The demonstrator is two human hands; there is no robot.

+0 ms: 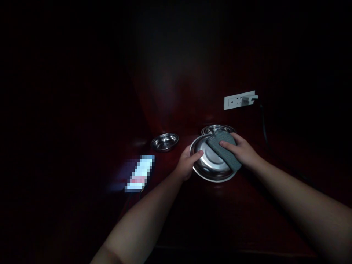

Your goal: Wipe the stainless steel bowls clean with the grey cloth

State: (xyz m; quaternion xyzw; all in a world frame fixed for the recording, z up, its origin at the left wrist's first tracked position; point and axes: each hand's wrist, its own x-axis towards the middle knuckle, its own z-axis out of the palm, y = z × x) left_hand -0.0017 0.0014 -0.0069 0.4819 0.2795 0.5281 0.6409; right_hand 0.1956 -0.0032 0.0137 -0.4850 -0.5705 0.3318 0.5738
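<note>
A shiny steel bowl (210, 167) is tilted in front of me, held up off the dark red table. My left hand (187, 163) grips its left rim, thumb on the inner side and fingers hidden behind. In my right hand (244, 151) is a folded grey-green cloth (224, 145), pressed against the bowl's upper right side with the thumb on top. Just behind the held bowl, partly covered by it and the cloth, more steel dishes (217, 128) rest on the table. To the left stands another small steel bowl (165, 142), apart from both hands.
A lit phone (140, 174), its screen pixelated, lies left of my left forearm. On the dark red wall at the back right is a white socket plate (233, 102) with a plug (250, 98) in it. Its dark cable (264, 124) hangs down on the right. Surroundings are very dark.
</note>
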